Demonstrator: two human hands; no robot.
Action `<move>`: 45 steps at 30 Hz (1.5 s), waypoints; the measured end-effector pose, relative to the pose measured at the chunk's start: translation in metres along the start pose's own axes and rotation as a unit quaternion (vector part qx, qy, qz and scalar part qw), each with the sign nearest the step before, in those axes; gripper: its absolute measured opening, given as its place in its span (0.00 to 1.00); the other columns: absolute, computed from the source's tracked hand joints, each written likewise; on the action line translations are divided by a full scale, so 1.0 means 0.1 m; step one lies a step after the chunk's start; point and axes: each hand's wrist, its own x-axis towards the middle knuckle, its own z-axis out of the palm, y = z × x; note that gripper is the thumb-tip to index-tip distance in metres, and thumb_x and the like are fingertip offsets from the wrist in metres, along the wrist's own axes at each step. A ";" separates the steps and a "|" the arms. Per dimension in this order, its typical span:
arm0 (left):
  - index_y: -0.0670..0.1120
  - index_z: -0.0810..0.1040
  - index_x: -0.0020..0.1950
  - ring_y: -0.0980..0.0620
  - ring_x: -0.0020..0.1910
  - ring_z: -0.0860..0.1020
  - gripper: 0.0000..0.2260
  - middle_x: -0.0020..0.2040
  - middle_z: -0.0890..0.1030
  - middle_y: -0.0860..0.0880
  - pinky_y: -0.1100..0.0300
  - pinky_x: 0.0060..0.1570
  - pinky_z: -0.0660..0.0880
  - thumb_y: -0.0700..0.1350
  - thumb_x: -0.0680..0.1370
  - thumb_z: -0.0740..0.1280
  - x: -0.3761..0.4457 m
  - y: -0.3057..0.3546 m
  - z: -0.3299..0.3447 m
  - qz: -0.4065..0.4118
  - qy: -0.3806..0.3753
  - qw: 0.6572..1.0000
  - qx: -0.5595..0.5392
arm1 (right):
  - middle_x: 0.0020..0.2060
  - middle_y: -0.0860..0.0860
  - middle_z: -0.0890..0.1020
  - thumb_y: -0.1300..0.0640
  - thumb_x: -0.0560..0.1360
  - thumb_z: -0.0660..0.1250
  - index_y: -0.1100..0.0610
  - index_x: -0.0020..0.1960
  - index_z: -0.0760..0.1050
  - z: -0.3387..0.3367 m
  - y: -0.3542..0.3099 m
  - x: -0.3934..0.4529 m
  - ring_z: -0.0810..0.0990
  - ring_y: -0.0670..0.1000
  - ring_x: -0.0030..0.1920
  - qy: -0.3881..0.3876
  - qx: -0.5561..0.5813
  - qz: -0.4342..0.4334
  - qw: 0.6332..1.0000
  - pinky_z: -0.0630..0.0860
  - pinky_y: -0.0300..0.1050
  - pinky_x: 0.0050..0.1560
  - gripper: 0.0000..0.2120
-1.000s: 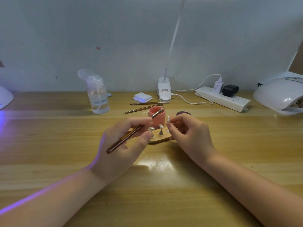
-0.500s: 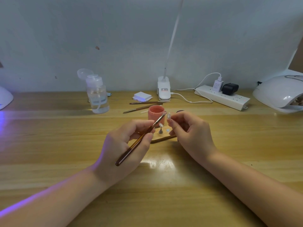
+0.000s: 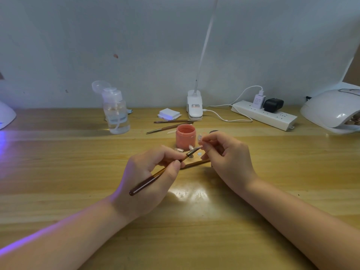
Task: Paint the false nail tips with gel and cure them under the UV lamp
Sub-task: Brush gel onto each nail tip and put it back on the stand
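Since a second ago your left hand (image 3: pixel 148 178) has drawn back toward you and tipped the brush (image 3: pixel 165 170) so its bristle end, which then reached up over the pink gel jar (image 3: pixel 185 137), now sits low, just short of your right fingertips (image 3: pixel 204 148). Your right hand (image 3: pixel 228 158) has barely shifted; it has lifted the nail tip (image 3: pixel 200 137) a little higher, level with the jar's shoulder.

Your left hand is closed round the brush in a pen grip, thumb and forefinger pinching the metal ferrule, the dark handle end pointing back over your wrist toward you. The brush's long axis runs from lower left up to upper right, so the bristles aim straight at your right hand. That hand pinches the nail tip between thumb and forefinger, with the other fingers curled underneath; whether the tip sits on a small stick I cannot tell.

The held tip lies just above and slightly right of the bristles, close but apart. I judge the coming stroke needs only a short rise of the brush end along its own line, or a small drop of the tip to meet it; the left hand is the one to travel.

Between and just beyond your hands the wooden holder (image 3: pixel 194 164) lies on the desk (image 3: pixel 78 172) with more tips (image 3: pixel 191 147) standing on it. The UV lamp (image 3: pixel 331 110) sits well off to your right, at the back of the desk.
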 end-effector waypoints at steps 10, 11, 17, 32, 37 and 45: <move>0.51 0.80 0.54 0.56 0.50 0.83 0.10 0.48 0.85 0.55 0.61 0.50 0.79 0.50 0.76 0.64 0.01 0.00 0.01 -0.019 0.020 1.000 -0.006 | 0.35 0.52 0.83 0.62 0.75 0.70 0.58 0.49 0.80 0.02 0.02 0.00 0.84 0.44 0.34 -0.009 0.016 -0.002 1.000 0.76 0.38 0.33 0.03; 0.50 0.80 0.53 0.55 0.48 0.83 0.09 0.46 0.85 0.54 0.59 0.49 0.79 0.49 0.76 0.63 0.01 -0.01 0.00 -0.015 0.017 1.000 -0.003 | 0.35 0.52 0.83 0.61 0.75 0.69 0.59 0.49 0.80 0.02 0.02 0.00 0.84 0.44 0.34 -0.010 0.017 0.001 1.000 0.76 0.39 0.33 0.03; 0.54 0.78 0.54 0.55 0.47 0.83 0.08 0.46 0.84 0.56 0.61 0.48 0.79 0.49 0.78 0.63 0.01 0.01 0.00 -0.002 0.038 0.999 -0.006 | 0.35 0.53 0.84 0.58 0.76 0.69 0.60 0.49 0.81 0.02 0.02 0.00 0.84 0.46 0.35 -0.012 0.033 0.011 0.999 0.77 0.43 0.33 0.05; 0.55 0.78 0.55 0.55 0.50 0.83 0.09 0.49 0.84 0.57 0.63 0.50 0.78 0.51 0.77 0.64 0.02 0.04 0.03 -0.024 0.028 0.999 -0.019 | 0.39 0.52 0.84 0.61 0.76 0.69 0.61 0.51 0.81 0.01 0.01 0.00 0.85 0.47 0.37 -0.019 0.049 0.008 0.999 0.80 0.44 0.35 0.05; 0.50 0.79 0.51 0.54 0.47 0.83 0.09 0.45 0.84 0.53 0.62 0.47 0.77 0.49 0.76 0.62 -0.01 0.02 0.02 -0.029 0.020 0.999 -0.025 | 0.38 0.52 0.84 0.63 0.76 0.69 0.60 0.50 0.81 0.02 0.02 0.00 0.85 0.47 0.37 -0.017 0.057 0.017 0.998 0.80 0.45 0.36 0.05; 0.51 0.80 0.54 0.57 0.50 0.82 0.08 0.48 0.85 0.54 0.68 0.49 0.75 0.43 0.76 0.67 0.02 0.04 0.03 -0.031 0.019 0.999 -0.010 | 0.38 0.53 0.84 0.63 0.76 0.69 0.62 0.51 0.80 0.01 -0.02 0.00 0.84 0.49 0.38 -0.013 0.049 0.009 0.999 0.81 0.51 0.39 0.05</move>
